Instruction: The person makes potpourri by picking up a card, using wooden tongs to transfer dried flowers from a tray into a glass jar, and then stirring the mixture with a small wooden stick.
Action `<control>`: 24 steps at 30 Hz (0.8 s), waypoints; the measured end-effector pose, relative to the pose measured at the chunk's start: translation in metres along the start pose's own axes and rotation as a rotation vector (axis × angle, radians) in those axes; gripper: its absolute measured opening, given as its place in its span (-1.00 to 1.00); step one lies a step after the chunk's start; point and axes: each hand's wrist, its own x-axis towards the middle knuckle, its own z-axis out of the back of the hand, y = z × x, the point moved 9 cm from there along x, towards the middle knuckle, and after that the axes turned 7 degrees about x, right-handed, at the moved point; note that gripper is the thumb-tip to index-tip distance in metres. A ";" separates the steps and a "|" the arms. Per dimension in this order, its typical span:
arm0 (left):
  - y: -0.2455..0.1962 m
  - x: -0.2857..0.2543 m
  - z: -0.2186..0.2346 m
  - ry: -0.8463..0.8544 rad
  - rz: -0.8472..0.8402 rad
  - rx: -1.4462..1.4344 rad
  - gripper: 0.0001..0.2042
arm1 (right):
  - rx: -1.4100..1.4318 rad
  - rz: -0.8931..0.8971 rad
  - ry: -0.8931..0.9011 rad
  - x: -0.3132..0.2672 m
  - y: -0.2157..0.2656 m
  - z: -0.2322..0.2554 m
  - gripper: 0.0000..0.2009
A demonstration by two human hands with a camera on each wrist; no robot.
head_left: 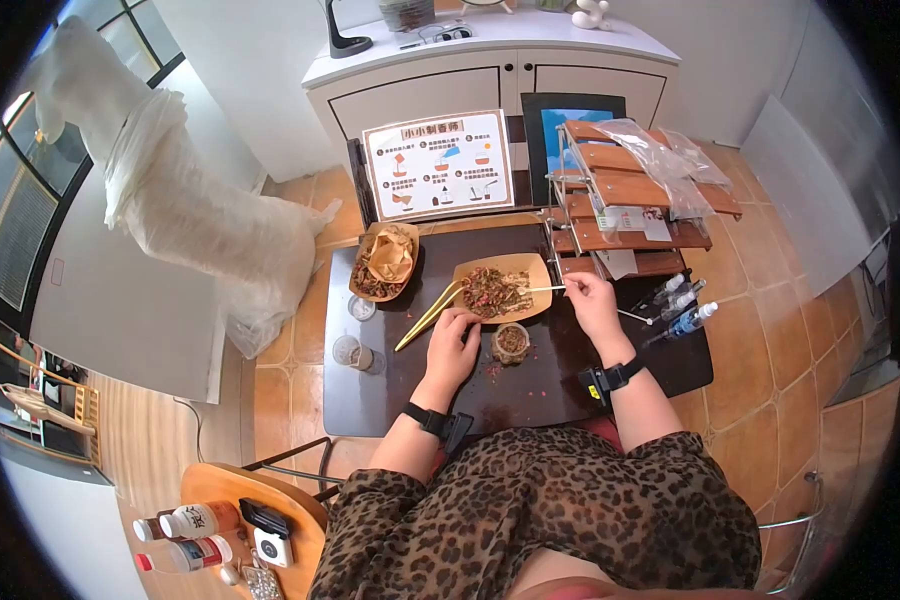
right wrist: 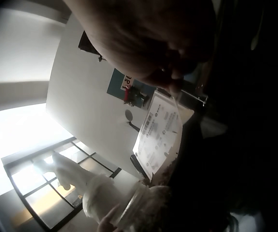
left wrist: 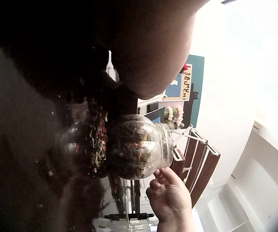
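Note:
In the head view my right hand point(head_left: 595, 305) pinches a thin white stick point(head_left: 548, 289), whose far end reaches into the dried petals and herbs point(head_left: 495, 292). These lie in a brown paper tray point(head_left: 532, 268) on the dark table point(head_left: 420, 400). My left hand point(head_left: 454, 345) holds the tray's near left rim with its fingertips. Golden tongs point(head_left: 428, 318) lean on the tray just beside those fingers. Between the hands stands an uncovered glass jar point(head_left: 511, 343), partly filled with dried herbs; the left wrist view shows the jar point(left wrist: 136, 147) close up.
A second paper tray point(head_left: 410, 235) holds dried flowers and a crumpled paper bag point(head_left: 388, 258). Clear cups point(head_left: 350, 352) stand at left. Small bottles point(head_left: 692, 320) and another white stick point(head_left: 635, 317) lie at right. Behind are an instruction board point(head_left: 437, 165) and folded wooden slats point(head_left: 630, 185).

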 end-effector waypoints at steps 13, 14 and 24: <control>0.002 0.000 -0.001 -0.005 -0.006 -0.003 -0.88 | 0.234 -0.182 0.125 0.004 -0.026 -0.052 -0.84; 0.002 0.000 -0.001 -0.005 -0.007 -0.001 -0.88 | 0.269 -0.213 0.115 0.003 -0.027 -0.049 -0.84; 0.000 0.001 0.000 -0.002 -0.006 -0.006 -0.89 | 0.404 -0.355 0.091 -0.008 -0.016 -0.028 -0.85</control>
